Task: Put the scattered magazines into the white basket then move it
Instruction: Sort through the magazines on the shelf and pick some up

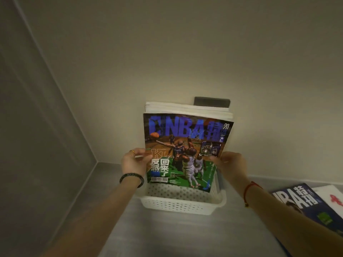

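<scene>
Grey counter [167, 238], magazine [185, 151] upright in basket [178, 204]

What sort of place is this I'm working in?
Probably a plain indoor room corner, perhaps a home: two bare walls meet, a dark wall plate sits behind the white basket, and magazines lie on the grey surface.

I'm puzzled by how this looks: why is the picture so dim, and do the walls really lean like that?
Head view throughout: dim, warm light, brightest on the beige wall behind the glossy basketball magazine, fading to dark corners; the wide lens makes the wall corner lean; the white perforated plastic basket looks slightly soft.
</scene>
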`<state>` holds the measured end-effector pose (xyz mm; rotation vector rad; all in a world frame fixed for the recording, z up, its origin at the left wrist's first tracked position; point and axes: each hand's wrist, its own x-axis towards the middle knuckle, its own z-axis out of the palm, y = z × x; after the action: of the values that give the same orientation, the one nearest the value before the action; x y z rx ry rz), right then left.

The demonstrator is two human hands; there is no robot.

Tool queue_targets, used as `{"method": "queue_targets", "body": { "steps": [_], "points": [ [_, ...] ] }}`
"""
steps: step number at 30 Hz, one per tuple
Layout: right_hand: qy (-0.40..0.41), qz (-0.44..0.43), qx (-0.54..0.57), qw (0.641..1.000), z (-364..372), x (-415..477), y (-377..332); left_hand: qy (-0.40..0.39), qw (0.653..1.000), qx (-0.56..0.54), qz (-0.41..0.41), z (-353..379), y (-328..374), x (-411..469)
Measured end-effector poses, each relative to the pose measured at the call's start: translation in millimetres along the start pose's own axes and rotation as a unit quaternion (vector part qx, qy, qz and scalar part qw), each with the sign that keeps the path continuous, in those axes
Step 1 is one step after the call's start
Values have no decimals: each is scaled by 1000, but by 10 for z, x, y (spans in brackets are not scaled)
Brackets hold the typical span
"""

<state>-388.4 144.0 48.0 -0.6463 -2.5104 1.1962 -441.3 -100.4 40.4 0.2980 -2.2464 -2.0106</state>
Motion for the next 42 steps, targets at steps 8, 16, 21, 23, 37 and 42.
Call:
{"method": "queue_targets", "body": {
  "steps": [8,16,21,23,37,42],
  "points": [
    [-13,-24,100,995,124,-95,-78,-46,995,82,-15,24,-35,13],
    [-157,11,48,986,-624,-178,204,10,994,96,41,-3,132,-502],
    [-161,37,-2,986,-1515,-493,810,-4,990,74,122,242,176,-1242],
    [-148,46,-35,987,-1831,-628,1090,-56,992,43,104,472,134,-1558],
    [-266,94,-179,943,-2861,-1248,2731,-230,916,-62,-323,2194,-407,-3178],
    [-292,28,-310,904,-2775,-1372,3046,-205,874,-218,-383,2520,-570,-3375]
  ]
}}
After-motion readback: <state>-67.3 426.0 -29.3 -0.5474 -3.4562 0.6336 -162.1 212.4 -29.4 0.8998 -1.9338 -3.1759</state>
